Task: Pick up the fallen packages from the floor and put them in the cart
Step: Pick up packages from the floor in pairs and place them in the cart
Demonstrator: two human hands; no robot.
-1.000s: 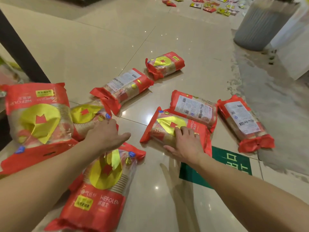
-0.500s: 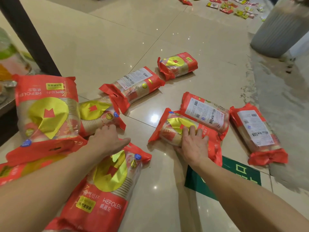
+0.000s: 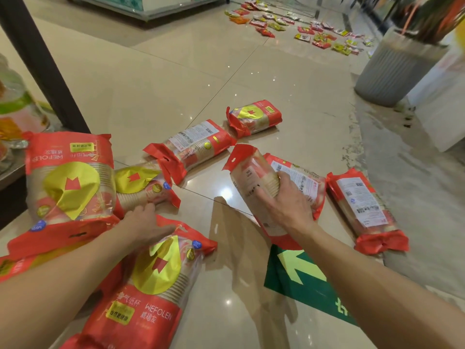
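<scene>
Cut off: a red-and-yellow plastic package (image 3: 15,268) under the left forearm runs out at the left edge. The nearest red plastic cup package (image 3: 156,278) runs out at the bottom edge.
Hard to make out: the goods on the dark shelf (image 3: 10,177) at far left are a green and orange blur. The small red and yellow packets (image 3: 302,28) strewn over the far floor are too small to read.
Hidden: the right hand's fingertips are behind the package it holds. What props up the large red package with a yellow emblem (image 3: 68,182) at left cannot be told.
Grey ribbed planter (image 3: 392,69): stands on the floor at upper right and holds a plant with green and orange leaves (image 3: 425,16), blurred and cropped at the top.
Package contents: through the clear plastic, each package shows a stack of paper cups lying on its side.
Right hand (image 3: 286,202): clamped around the tilted clear-and-red package of paper cups (image 3: 251,182). Its far end is raised off the beige tiled floor (image 3: 151,84), and its near end is low by the green floor sticker with a pale arrow (image 3: 297,280).
Left hand (image 3: 146,222): fingers fairly straight, gripping nothing. The fingertips touch the small package with a yellow front (image 3: 141,182), and the thumb lies over the nearest red plastic cup package.
Lying on the floor: a white-labelled red package (image 3: 302,180) just behind the held one, a long labelled package (image 3: 362,207) to its right, a centre package with a red flap (image 3: 193,147), and beyond it the farthest cup package (image 3: 254,117).
</scene>
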